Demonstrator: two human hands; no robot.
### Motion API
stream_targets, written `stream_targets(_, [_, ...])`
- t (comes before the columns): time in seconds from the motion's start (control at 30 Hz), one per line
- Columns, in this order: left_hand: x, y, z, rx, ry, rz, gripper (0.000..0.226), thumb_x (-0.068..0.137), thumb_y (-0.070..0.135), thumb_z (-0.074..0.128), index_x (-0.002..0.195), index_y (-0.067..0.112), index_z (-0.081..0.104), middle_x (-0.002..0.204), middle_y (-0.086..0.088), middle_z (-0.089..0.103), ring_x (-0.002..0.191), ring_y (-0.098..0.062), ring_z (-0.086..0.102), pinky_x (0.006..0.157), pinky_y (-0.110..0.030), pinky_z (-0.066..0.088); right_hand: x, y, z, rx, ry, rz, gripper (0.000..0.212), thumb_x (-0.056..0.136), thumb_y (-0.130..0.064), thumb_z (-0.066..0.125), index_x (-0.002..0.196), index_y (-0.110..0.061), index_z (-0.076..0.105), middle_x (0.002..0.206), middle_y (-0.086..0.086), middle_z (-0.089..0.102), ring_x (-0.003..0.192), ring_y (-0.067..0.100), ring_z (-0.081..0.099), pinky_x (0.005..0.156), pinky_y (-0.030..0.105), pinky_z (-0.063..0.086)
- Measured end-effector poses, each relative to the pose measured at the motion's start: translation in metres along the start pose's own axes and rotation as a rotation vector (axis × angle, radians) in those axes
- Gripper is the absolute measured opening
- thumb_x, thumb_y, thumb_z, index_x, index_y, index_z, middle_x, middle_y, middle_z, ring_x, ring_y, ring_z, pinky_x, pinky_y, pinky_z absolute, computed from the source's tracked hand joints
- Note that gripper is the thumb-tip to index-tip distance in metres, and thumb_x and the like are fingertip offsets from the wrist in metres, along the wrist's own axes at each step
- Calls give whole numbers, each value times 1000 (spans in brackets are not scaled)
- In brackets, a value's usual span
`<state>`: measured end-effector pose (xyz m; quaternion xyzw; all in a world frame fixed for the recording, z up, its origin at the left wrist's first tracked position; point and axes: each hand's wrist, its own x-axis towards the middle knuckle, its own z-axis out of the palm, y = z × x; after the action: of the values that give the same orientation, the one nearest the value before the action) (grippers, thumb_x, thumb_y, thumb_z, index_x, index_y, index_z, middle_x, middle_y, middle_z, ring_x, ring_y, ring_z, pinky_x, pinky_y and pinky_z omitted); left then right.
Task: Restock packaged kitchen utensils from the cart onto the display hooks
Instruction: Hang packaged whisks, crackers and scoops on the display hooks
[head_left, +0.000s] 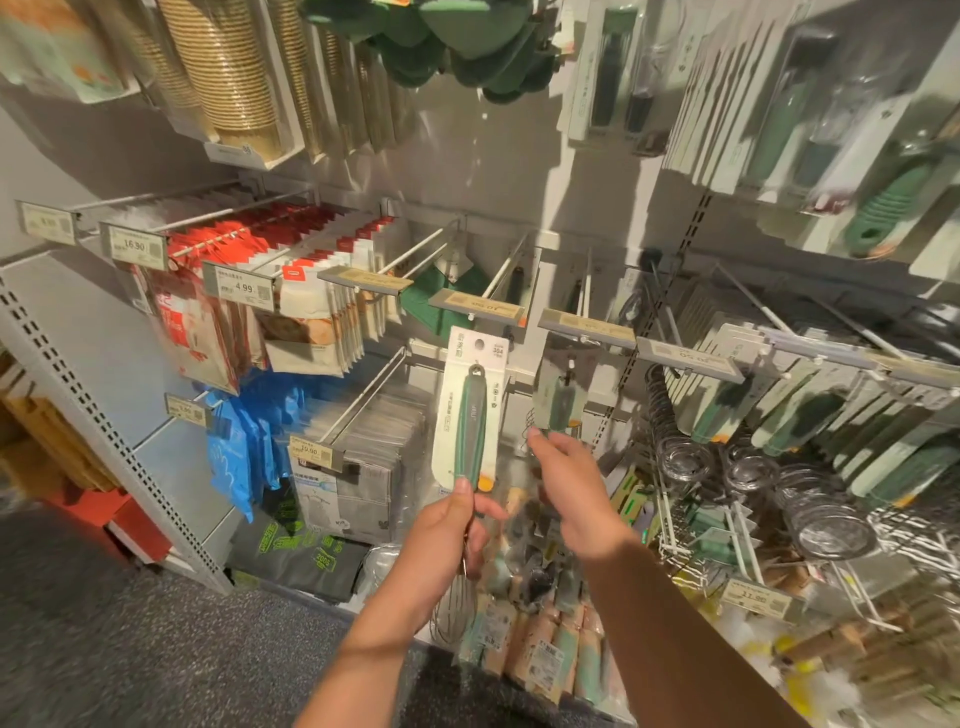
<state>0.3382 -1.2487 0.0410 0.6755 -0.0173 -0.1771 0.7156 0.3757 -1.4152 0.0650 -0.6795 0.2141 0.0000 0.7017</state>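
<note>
My left hand (447, 525) grips a packaged whisk (470, 415) by the lower end of its green handle. The white card stands upright, and its hole is just below a white display hook (498, 278) with a flipped-up price tag (480, 307). The wire head of the whisk hangs below my hand. My right hand (571, 478) reaches forward with relaxed fingers and holds nothing. Its fingertips are near another packaged whisk (558, 400) that hangs on the neighbouring hook.
Red-and-white packs (311, 291) and blue bags (249, 441) hang at the left. Green-handled utensils (810, 415) and wire strainers (821, 514) fill the hooks at the right. Packaged goods (540, 639) lie below my hands. A perforated shelf post (104, 415) runs down the left side.
</note>
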Motion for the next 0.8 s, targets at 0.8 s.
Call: stream_targets(0.8, [-1,-13,10,94,-19,-210,25,105,40,54,112,21,68,95,-1,71,85,-12,64,68,-21,46,-21,2,-15,16,127,-214,15,105,-25,59,117,-20,64,114,-4,75,101,6,72,85,24,55])
